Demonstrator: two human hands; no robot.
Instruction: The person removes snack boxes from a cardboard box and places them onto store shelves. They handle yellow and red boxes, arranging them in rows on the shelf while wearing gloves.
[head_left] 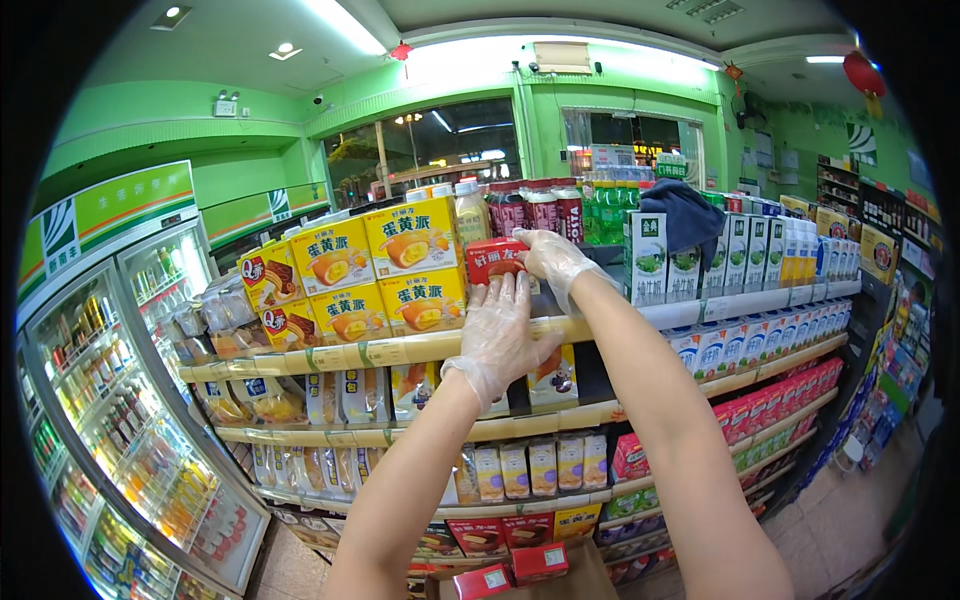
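Note:
A small red box [494,258] is on the top shelf, beside the stacked yellow pie boxes [412,238]. My right hand [556,264], in a clear plastic glove, grips its upper right corner. Gloved too, my left hand [500,328] has its fingers stretched flat against the lower front of the box and its thumb held apart. The fingers hide part of the box's lower edge. Below my forearms, red boxes [540,562] lie in an open cardboard carton [580,560].
Bottled drinks [540,212] stand behind the red box. White and green milk cartons [684,258] line the shelf to the right, with a dark cloth [682,214] draped over some. Yellowish price rails [400,352] edge the shelves. Glass-door coolers [110,400] are at left.

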